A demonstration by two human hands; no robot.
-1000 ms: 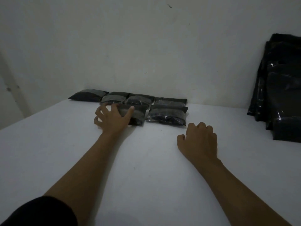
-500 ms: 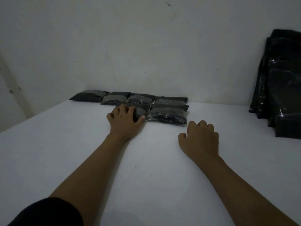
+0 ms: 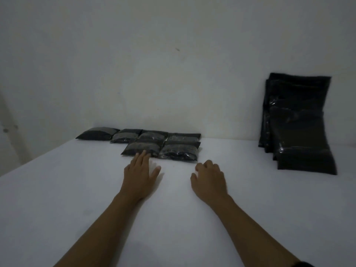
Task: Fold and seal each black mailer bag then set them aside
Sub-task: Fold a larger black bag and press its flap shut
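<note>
The fingers [image 3: 143,158] of the left hand [image 3: 139,174] lie straight and together, flat on the white table [image 3: 57,189], their tips touching or just short of the near edge of the nearest folded bag [image 3: 141,148]; which of the two I cannot tell; the thumb is spread to the side and the hand grasps nothing. The right hand [image 3: 209,179] rests on the table near the left one, its fingers loosely curled under, empty.

The folded black bags sit in a group at the far side of the table, against the wall [image 3: 173,74]; the back row runs from a lone bag at far left [image 3: 96,133] through two middle bags [image 3: 125,136] [image 3: 152,134] to a last bag on the right [image 3: 183,136]; two more lie in front of that row, the one by the left fingertips and a second bag [image 3: 179,154] touching its right side.

Well apart to the right, a stack of flat black bags [image 3: 296,122] leans against the wall, its lower end curving out onto the table; its glossy surface shows a few faint highlights.
</note>
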